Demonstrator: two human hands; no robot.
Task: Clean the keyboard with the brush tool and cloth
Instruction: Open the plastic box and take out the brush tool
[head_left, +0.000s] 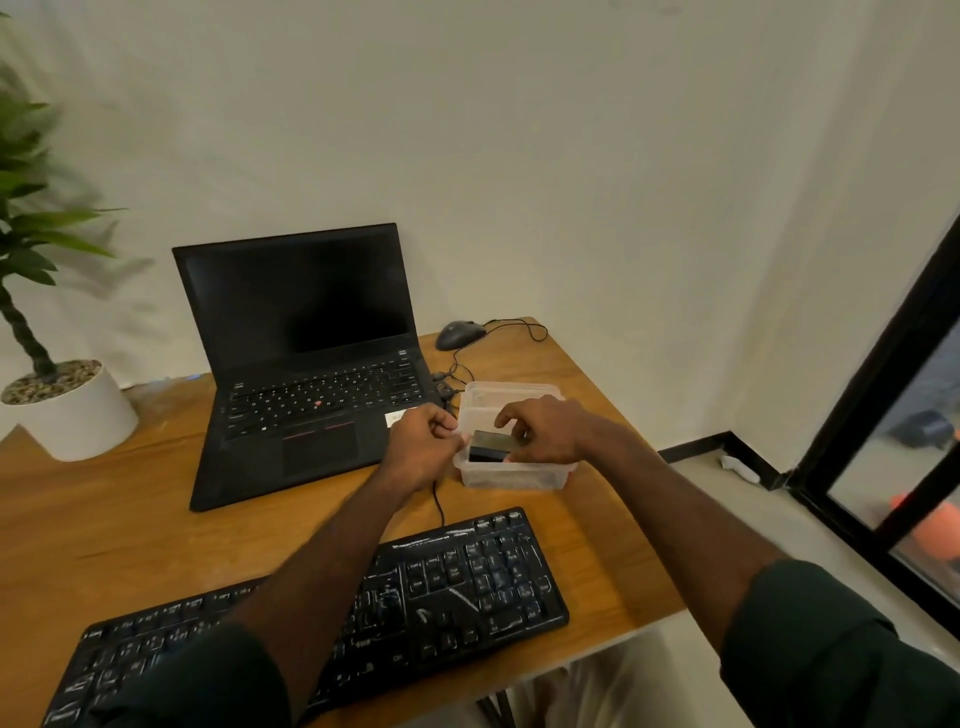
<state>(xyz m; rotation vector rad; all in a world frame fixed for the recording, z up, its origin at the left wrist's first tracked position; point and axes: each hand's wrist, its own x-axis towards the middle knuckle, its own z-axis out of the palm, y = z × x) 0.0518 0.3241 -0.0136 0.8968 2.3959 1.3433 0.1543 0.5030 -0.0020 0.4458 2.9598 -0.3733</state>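
Note:
A black keyboard lies at the near edge of the wooden table, partly hidden by my forearms. Behind it stands a clear plastic container. My left hand pinches the container's left rim. My right hand reaches into the container, fingers closed on a dark rectangular object that sits inside. I cannot tell whether that object is the brush tool or a case. No cloth is visible.
An open black laptop stands left of the container. A wired mouse and its cables lie behind it. A potted plant sits at the far left. The table's right edge drops to the floor beside a dark window frame.

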